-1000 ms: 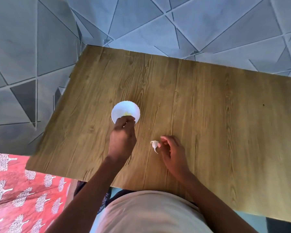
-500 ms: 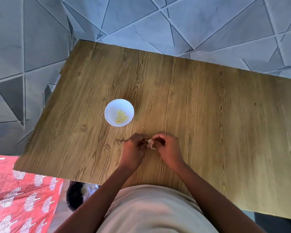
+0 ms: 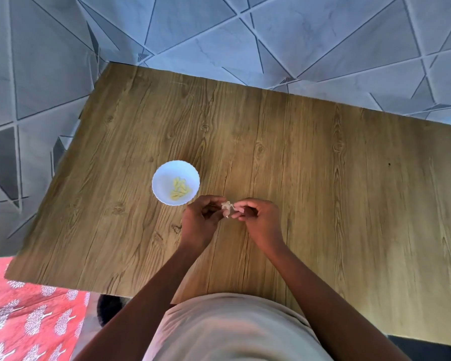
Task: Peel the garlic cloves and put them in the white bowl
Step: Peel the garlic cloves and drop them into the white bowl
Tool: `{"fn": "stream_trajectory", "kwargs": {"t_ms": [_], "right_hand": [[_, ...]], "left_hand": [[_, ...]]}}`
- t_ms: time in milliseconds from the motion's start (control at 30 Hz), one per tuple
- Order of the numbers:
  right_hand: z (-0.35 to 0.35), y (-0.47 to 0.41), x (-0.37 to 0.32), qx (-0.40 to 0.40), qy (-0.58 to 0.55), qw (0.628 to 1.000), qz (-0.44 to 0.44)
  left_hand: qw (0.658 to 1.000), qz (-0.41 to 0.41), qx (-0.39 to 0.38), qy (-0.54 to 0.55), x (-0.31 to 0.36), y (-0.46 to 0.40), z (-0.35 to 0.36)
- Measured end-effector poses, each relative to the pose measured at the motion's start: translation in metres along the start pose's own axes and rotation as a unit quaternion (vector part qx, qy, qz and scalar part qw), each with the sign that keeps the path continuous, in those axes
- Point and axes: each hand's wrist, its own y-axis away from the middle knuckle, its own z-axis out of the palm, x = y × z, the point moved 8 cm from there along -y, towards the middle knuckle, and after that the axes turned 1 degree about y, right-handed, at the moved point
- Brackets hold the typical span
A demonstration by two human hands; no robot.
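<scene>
The bowl (image 3: 175,182) stands on the counter (image 3: 323,178), left of centre. Peeled cloves (image 3: 180,191) lie in it. Both hands meet just right of and nearer than the bowl, left hand (image 3: 202,222) beside right hand (image 3: 258,221), a garlic clove (image 3: 227,207) between them.

One head-worn camera looks steeply down from above onto the wooden table (image 3: 323,178), close over the person's torso.

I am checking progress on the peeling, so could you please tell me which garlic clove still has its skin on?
The clove pinched between the left hand and right hand: it wears white papery skin, unlike the bare yellow cloves in the bowl.
</scene>
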Motion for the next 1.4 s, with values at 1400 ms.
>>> {"fn": "stream_trajectory", "kwargs": {"t_ms": [1400], "right_hand": [[0.007, -0.003, -0.004, 0.034, 0.052, 0.998, -0.025]], "left_hand": [[0.998, 0.067, 0.002, -0.021, -0.013, 0.000, 0.000]]}}
